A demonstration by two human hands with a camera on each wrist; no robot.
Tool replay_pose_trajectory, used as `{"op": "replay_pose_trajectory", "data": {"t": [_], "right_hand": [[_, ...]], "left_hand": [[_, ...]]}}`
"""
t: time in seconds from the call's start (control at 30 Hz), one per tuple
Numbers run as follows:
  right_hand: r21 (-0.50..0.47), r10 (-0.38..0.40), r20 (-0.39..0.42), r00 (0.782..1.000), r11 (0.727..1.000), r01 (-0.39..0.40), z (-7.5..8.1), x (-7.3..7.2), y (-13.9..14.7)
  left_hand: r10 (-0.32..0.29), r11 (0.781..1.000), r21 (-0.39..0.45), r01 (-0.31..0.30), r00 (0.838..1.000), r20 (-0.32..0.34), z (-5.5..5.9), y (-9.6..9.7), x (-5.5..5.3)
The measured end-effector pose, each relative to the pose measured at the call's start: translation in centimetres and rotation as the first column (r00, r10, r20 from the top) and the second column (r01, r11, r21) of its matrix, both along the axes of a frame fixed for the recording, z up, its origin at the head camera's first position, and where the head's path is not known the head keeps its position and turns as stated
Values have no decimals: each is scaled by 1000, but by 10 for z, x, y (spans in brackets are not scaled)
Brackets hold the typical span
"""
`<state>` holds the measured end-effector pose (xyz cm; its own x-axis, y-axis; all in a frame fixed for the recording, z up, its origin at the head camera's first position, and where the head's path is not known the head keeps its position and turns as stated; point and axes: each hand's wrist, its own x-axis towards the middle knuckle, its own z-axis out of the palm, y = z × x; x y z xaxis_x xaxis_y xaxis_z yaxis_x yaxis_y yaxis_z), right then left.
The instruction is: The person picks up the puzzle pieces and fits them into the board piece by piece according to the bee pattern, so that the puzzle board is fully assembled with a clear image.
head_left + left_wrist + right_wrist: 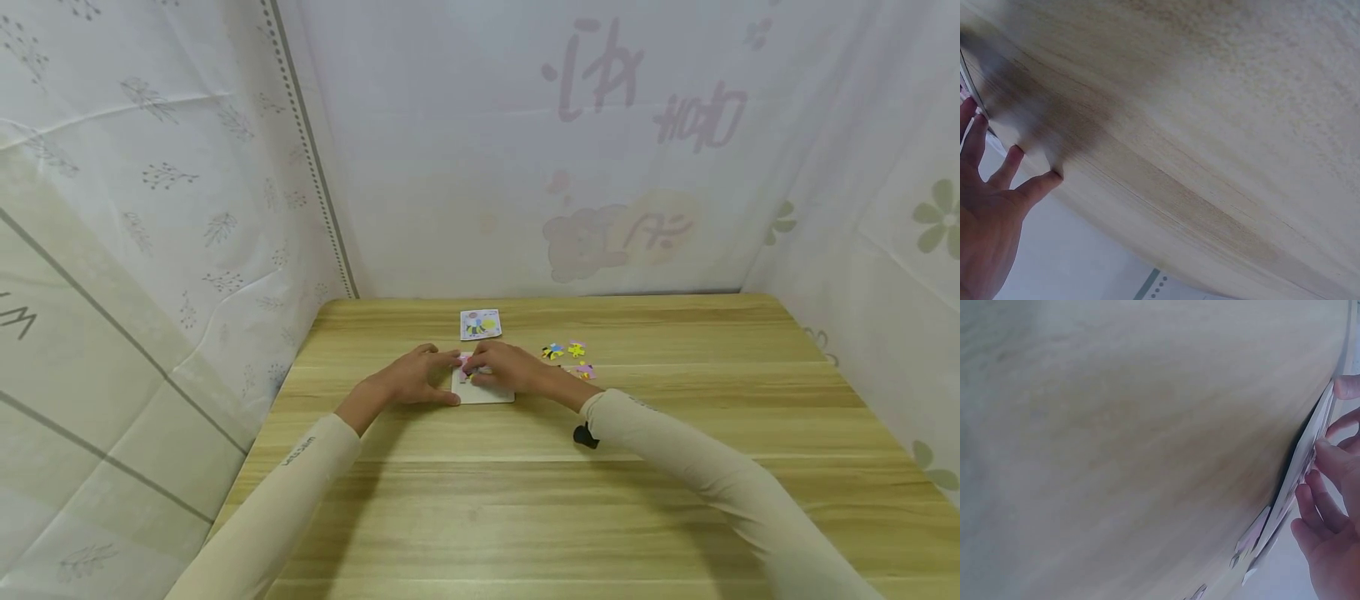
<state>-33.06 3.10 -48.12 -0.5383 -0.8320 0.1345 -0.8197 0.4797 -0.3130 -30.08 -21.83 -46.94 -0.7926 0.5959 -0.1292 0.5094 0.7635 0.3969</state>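
A white puzzle board [483,396] lies flat on the table, with pink jigsaw pieces [462,368] at its upper left. My left hand [416,375] rests at the board's left side, thumb at the lower left corner and fingers spread near the upper left. In the left wrist view its fingers [1013,159] are extended. My right hand [513,367] reaches across the board from the right, with thumb and curled fingers pinching a small puzzle piece [470,379], mostly hidden beneath them. The right wrist view shows the board [1294,469] edge-on beside the right fingers [1329,456].
Behind the board lies a picture card [480,324] with a bee on it. Loose puzzle pieces [576,350] in yellow, blue and pink lie to the right, some partly behind the right wrist. A black object [586,436] shows under the right sleeve. Patterned curtains [465,167] surround the wooden table [480,517].
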Motion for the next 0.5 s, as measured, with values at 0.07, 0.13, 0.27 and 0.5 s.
{"op": "replay_pose_trajectory", "data": {"t": [0.07, 0.13, 0.27, 0.5], "right_hand": [[-1, 4, -7, 1000, 1000, -4, -1, 0, -1], [-3, 5, -7, 1000, 1000, -5, 0, 1, -2], [4, -7, 5, 1000, 1000, 6, 1, 2, -4], [31, -34, 0, 999, 999, 34, 2, 3, -6]], "left_hand": [[3, 1000, 4, -3, 1000, 6, 1, 0, 0], [5, 1000, 6, -5, 1000, 11, 1, 1, 0], [7, 1000, 11, -8, 1000, 11, 1, 1, 0], [16, 1000, 9, -16, 1000, 16, 1, 1, 1]]}}
